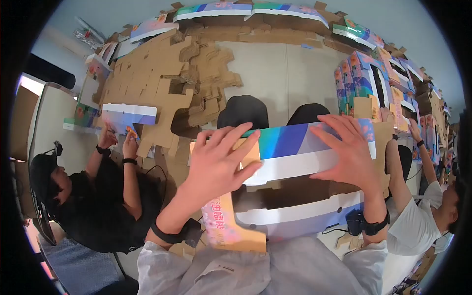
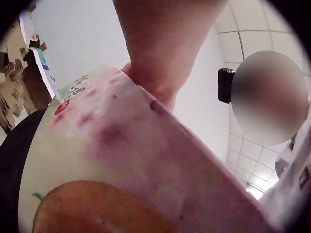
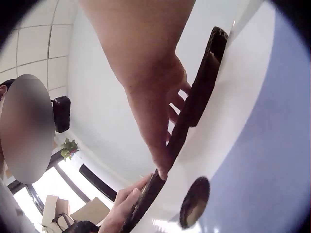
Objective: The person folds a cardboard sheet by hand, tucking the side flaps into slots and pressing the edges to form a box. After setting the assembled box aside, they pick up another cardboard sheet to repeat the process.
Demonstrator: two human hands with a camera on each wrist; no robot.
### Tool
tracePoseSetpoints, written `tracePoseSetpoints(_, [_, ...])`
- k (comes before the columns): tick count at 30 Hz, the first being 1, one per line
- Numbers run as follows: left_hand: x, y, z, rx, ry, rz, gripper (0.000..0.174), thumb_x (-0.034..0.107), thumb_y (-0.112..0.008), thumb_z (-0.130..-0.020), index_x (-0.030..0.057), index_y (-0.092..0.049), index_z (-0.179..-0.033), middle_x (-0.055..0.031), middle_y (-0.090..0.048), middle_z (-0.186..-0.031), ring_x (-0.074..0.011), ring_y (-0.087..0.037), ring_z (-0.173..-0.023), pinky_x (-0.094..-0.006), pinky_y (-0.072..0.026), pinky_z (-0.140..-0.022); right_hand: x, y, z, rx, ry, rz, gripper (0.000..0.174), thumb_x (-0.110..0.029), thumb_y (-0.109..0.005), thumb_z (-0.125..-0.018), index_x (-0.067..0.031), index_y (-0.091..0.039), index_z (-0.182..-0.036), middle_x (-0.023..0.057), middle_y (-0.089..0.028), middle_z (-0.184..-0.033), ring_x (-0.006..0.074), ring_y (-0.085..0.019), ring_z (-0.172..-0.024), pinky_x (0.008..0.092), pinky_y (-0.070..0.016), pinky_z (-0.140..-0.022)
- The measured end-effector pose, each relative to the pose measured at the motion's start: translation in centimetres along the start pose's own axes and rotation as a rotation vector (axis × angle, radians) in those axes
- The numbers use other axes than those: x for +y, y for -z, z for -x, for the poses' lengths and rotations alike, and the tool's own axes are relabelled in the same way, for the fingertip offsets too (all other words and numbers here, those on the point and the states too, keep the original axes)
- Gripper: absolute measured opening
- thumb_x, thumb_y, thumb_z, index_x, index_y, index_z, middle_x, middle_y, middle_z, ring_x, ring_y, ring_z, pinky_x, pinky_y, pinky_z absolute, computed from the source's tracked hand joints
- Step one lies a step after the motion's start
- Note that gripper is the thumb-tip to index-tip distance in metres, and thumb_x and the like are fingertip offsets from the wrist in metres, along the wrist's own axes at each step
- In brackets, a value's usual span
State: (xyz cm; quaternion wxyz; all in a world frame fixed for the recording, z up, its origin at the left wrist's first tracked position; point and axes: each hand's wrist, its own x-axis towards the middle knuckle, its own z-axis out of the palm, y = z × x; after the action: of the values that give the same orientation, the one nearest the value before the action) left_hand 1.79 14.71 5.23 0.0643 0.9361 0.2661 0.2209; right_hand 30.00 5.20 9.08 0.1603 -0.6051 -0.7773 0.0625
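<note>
A printed cardboard carton (image 1: 295, 169) lies across the person's lap in the head view, coloured blue, green, purple and white, with a long dark opening facing up. Its left end has pink flowers and lettering. The left hand (image 1: 214, 160) rests over the far left corner, fingers spread and thumb on the white strip. On the right, the right hand (image 1: 346, 152) presses the far panel with spread, straight fingers, its thumb at the opening's edge. A pink floral panel (image 2: 141, 141) fills the left wrist view. A round hole (image 3: 194, 201) shows in the near wall in the right wrist view.
Flat brown cardboard sheets (image 1: 142, 73) are stacked at the left. Finished-looking printed cartons (image 1: 361, 81) stand at the right, and more line the back. One person (image 1: 93, 196) handles a carton panel (image 1: 129, 115) at left; another person (image 1: 423, 216) sits close at right.
</note>
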Motion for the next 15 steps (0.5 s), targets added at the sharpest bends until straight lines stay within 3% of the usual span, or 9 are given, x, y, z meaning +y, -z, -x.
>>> tracePoseSetpoints(1, [0.2,0.0,-0.1,-0.001,0.008,-0.001,0.057,0.036,-0.074,-0.075,0.0101,-0.061,-0.124,-0.0062,-0.057,-0.129,-0.0265,-0.057,-0.104,-0.0401,-0.0405,-0.091,-0.1,-0.2,-0.2,-0.005,0.006,-0.003,0.08,-0.029,-0.088,-0.047,-0.0141,-0.063,-0.121,0.0087,-0.053,-0.132,0.0298,-0.049,-0.121,0.0498,-0.0346,-0.104])
tracePoseSetpoints(4, [1.0,0.1,-0.3,-0.107,0.039,-0.023,0.081,0.05,-0.074,-0.069,0.0031,-0.052,-0.131,-0.0085,-0.048,-0.141,-0.029,-0.05,-0.115,-0.0463,-0.0349,-0.097,-0.6,-0.8,-0.5,-0.036,0.027,-0.024,0.083,-0.03,-0.088,-0.047,-0.0138,-0.061,-0.124,0.0091,-0.051,-0.133,0.0297,-0.048,-0.124,0.0502,-0.0331,-0.107])
tracePoseSetpoints(7, [0.7,-0.2,0.0,-0.102,0.032,-0.034,0.082,0.049,-0.073,-0.069,0.0014,-0.052,-0.132,-0.0094,-0.047,-0.141,-0.0295,-0.049,-0.116,-0.0461,-0.0347,-0.098,-2.2,-1.1,-0.6,-0.018,0.037,0.04,0.08,-0.034,-0.086,-0.052,-0.014,-0.06,-0.125,0.0099,-0.051,-0.134,0.0295,-0.047,-0.126,0.0508,-0.0319,-0.108])
tracePoseSetpoints(8, [0.4,-0.2,-0.3,-0.101,0.037,-0.032,0.082,0.049,-0.073,-0.069,0.0014,-0.052,-0.132,-0.0094,-0.047,-0.141,-0.0295,-0.049,-0.116,-0.0461,-0.0347,-0.098,-3.5,-1.1,0.0,-0.018,0.119,-0.013,0.077,-0.038,-0.084,-0.056,-0.0141,-0.06,-0.125,0.01,-0.05,-0.134,0.0293,-0.047,-0.125,0.0504,-0.0329,-0.107])
tracePoseSetpoints(10, [-0.2,0.2,-0.4,0.03,-0.006,0.045,0.075,0.047,-0.073,-0.069,0.0047,-0.056,-0.128,-0.0094,-0.051,-0.138,-0.0296,-0.051,-0.115,-0.048,-0.0359,-0.097,-5.8,-1.4,1.3,-0.031,0.2,-0.077,0.074,-0.042,-0.081,-0.06,-0.0142,-0.059,-0.125,0.0102,-0.05,-0.134,0.029,-0.047,-0.125,0.05,-0.0339,-0.106])
tracePoseSetpoints(11, [-0.2,0.7,0.5,0.016,0.006,0.055,0.075,0.047,-0.073,-0.069,0.0047,-0.056,-0.128,-0.0094,-0.051,-0.138,-0.0296,-0.051,-0.115,-0.048,-0.0359,-0.097,-6.9,-1.6,2.2,-0.127,0.245,-0.115,0.071,-0.045,-0.078,-0.063,-0.0142,-0.059,-0.125,0.0101,-0.05,-0.134,0.0288,-0.047,-0.124,0.0495,-0.0348,-0.105])
tracePoseSetpoints(13, [-0.5,2.2,2.3,0.27,-0.198,0.103,0.06,0.045,-0.072,-0.073,0.0158,-0.061,-0.124,-0.0036,-0.053,-0.134,-0.0264,-0.051,-0.114,-0.0469,-0.0382,-0.094,-8.5,-1.7,3.9,-0.234,0.284,-0.163,0.069,-0.049,-0.075,-0.066,-0.0142,-0.059,-0.124,0.01,-0.05,-0.134,0.0286,-0.047,-0.124,0.0489,-0.0358,-0.105])
tracePoseSetpoints(14, [1.1,3.4,3.7,0.2,-0.186,0.262,0.055,0.04,-0.073,-0.072,0.0229,-0.062,-0.123,-0.0013,-0.054,-0.134,-0.0265,-0.052,-0.117,-0.0473,-0.0392,-0.095,-8.9,-1.7,4.4,-0.251,0.272,-0.123,0.071,-0.05,-0.075,-0.066,-0.0142,-0.058,-0.124,0.0098,-0.05,-0.134,0.0284,-0.048,-0.123,0.0482,-0.0365,-0.104])
tracePoseSetpoints(15, [2.8,4.2,5.1,0.2,-0.183,0.269,0.055,0.04,-0.073,-0.072,0.0229,-0.062,-0.123,-0.0013,-0.054,-0.134,-0.0265,-0.052,-0.117,-0.0473,-0.0392,-0.095,-9.2,-1.8,4.9,-0.271,0.259,-0.085,0.072,-0.051,-0.075,-0.065,-0.0141,-0.058,-0.124,0.0095,-0.05,-0.135,0.0281,-0.048,-0.122,0.0475,-0.0373,-0.103])
